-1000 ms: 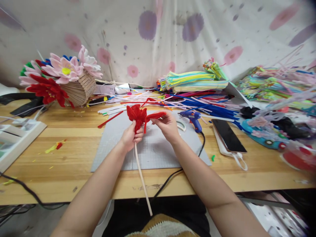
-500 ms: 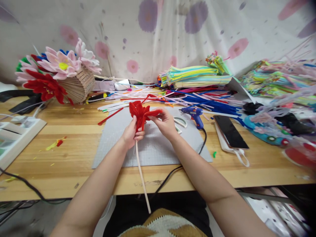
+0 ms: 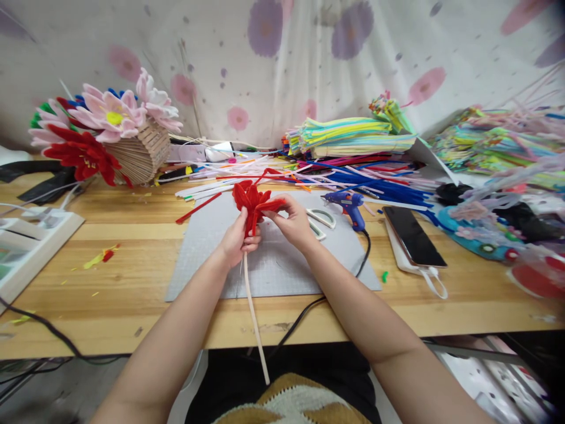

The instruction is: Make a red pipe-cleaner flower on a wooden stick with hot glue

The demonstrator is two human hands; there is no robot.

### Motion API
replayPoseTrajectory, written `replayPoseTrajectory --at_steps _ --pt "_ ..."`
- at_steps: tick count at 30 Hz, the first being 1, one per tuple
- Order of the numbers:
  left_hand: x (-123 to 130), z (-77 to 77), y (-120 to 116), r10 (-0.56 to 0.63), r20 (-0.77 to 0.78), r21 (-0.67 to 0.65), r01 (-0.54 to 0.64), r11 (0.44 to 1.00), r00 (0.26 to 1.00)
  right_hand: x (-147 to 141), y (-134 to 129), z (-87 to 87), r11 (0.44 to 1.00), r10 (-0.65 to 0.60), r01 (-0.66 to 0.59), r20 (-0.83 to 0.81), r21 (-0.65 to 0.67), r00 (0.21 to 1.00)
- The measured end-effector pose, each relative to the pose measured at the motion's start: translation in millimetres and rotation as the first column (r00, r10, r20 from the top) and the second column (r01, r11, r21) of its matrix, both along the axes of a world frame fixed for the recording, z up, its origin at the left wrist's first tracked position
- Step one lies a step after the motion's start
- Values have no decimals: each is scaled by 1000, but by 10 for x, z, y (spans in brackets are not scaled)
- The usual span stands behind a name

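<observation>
A red pipe-cleaner flower (image 3: 248,197) is held up over the grey cutting mat (image 3: 203,259). My left hand (image 3: 237,238) is closed around its base, and a pale stem (image 3: 253,312) hangs down below the fingers toward my lap. My right hand (image 3: 293,222) pinches a red petal (image 3: 274,205) at the flower's right side, thumb and fingers pressed together. White-handled scissors (image 3: 324,218) lie on the mat just behind my right hand, their blades hidden from sight.
A blue glue gun (image 3: 348,206) lies at the mat's right, its black cord running forward. Further right is a phone (image 3: 415,235) on a white power bank. Pipe cleaners (image 3: 379,182) lie along the back. A flower basket (image 3: 145,153) and power strip (image 3: 39,247) are left.
The red petal in my right hand has come slightly lower and closer to the flower. My left hand keeps its hold on the base.
</observation>
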State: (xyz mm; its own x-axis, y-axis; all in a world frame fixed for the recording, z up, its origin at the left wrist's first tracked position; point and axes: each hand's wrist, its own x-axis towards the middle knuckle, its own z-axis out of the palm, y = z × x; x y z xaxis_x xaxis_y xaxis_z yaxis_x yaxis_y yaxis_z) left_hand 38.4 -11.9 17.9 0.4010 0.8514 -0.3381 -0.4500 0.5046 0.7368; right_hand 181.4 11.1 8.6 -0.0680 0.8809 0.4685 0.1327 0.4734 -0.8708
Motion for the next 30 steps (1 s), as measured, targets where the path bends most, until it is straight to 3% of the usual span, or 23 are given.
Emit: replayPoseTrajectory --at_steps 11,17,30 --pt "3 -18 -2 2 -63 45 1 999 998 4 33 -53 996 -41 35 58 88 997" --pt "48 -5 -40 2 -187 92 15 996 982 -4 29 -48 989 -92 75 127 127 988" --pt "158 -1 -74 151 -596 207 -30 978 789 -29 -25 47 970 -161 104 260 221 952"
